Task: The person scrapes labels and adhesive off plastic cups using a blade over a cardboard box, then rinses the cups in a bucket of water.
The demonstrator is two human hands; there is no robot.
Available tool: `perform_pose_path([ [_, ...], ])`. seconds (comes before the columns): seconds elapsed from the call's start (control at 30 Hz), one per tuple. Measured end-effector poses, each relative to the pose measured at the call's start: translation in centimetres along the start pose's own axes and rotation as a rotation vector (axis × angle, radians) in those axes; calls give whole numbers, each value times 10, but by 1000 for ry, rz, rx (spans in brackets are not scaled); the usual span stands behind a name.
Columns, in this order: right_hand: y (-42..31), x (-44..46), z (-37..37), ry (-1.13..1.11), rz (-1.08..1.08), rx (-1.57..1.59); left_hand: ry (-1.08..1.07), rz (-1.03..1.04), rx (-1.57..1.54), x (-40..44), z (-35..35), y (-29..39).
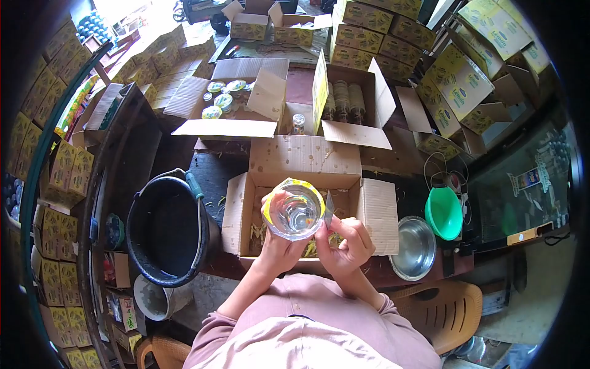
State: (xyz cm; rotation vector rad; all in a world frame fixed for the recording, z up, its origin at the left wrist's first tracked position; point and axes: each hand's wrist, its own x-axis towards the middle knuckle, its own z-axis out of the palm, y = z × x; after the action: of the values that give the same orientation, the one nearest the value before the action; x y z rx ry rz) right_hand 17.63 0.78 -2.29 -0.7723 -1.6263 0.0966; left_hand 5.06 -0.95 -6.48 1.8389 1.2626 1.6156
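Observation:
A clear plastic cup (294,210) with a yellow band round its rim is held up over an open cardboard box (304,154), its mouth facing the camera. My left hand (281,246) is wrapped round the cup's left and lower side. Close by on the right, my right hand (345,247) pinches a small flat grey blade-like piece (329,208) at the cup's right edge. Yellowish scraps lie in the bottom of the box, partly hidden by my hands and the cup.
A black bucket (166,227) stands left, a steel bowl (413,248) and a green bowl (444,213) right. Behind are open boxes with round lids (224,103) and stacked cups (348,101), and a small jar (298,123). A plastic chair (439,310) is at lower right.

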Motion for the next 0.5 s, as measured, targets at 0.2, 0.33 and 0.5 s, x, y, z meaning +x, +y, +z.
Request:
perform_pose_path([
  [0.2,-2,1,0,15,-34,-13,48,33,87,-5,3,-5],
  [0.33,-2,1,0,26,-54,-41,19,-1,39,-3,2,-3],
  [0.5,-4,4,0,31,-78,-70,-49,-68,-25,-6,0,0],
])
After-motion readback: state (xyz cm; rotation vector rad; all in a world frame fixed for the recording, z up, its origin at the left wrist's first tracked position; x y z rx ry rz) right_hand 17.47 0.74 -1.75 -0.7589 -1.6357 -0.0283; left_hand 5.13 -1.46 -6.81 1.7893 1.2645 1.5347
